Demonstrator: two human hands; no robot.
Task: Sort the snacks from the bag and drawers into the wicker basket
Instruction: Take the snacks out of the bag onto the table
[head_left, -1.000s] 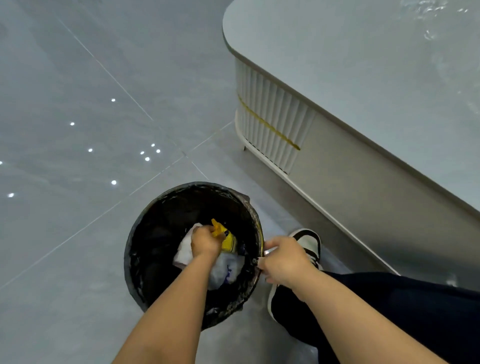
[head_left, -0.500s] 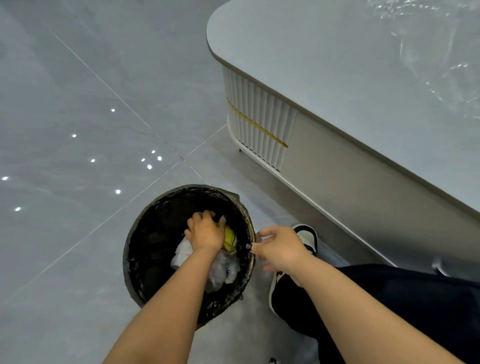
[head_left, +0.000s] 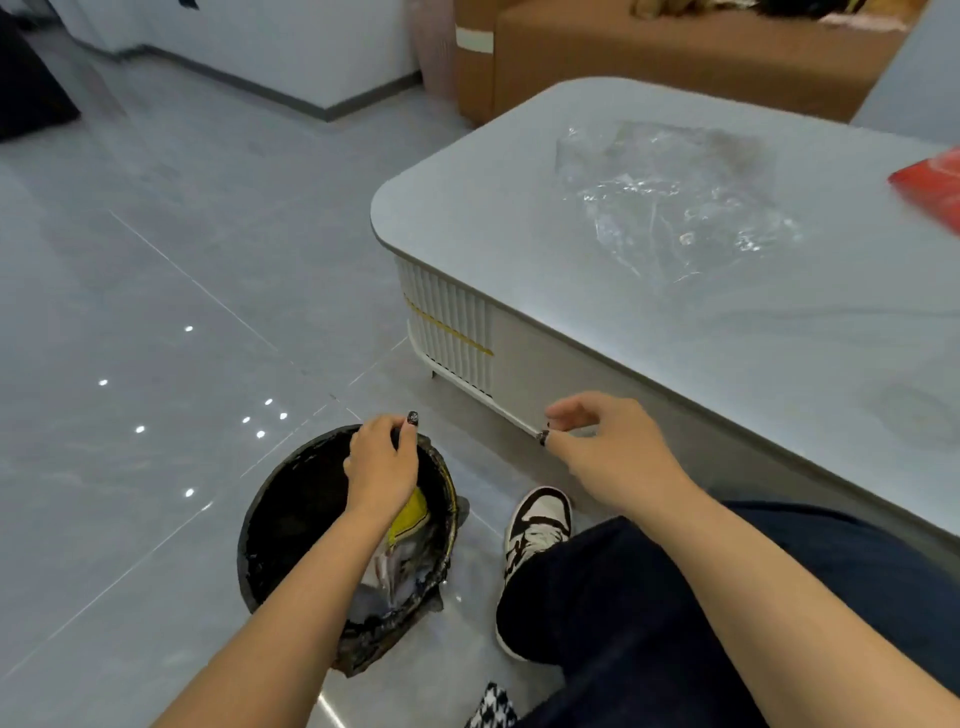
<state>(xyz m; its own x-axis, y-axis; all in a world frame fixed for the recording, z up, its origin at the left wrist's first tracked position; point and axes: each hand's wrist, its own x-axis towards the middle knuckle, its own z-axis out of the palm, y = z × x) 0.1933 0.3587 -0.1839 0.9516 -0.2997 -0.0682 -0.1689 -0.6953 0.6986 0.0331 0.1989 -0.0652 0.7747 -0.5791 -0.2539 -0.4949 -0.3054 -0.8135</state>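
Note:
A clear plastic bag (head_left: 670, 200) lies crumpled on the grey table top (head_left: 519, 218). A red packet (head_left: 932, 184) shows at the table's right edge. On the floor stands a round bin with a black liner (head_left: 291, 519), with yellow and white wrappers (head_left: 408, 525) inside. My left hand (head_left: 382, 467) hovers over the bin's far rim, fingers loosely curled and holding nothing. My right hand (head_left: 608, 441) is raised beside the table's side, fingers relaxed and empty. The wicker basket is not in view.
The low table has a ribbed white corner panel (head_left: 447, 332) with a yellow band. My black-and-white shoe (head_left: 537, 525) and dark trouser leg sit right of the bin. A brown sofa (head_left: 675, 57) stands behind the table. Glossy grey floor tiles spread left.
My left hand has let go of the wrappers in the bin and lifted to its rim. My right hand has left the rim and risen. The view has tilted up, showing the bag.

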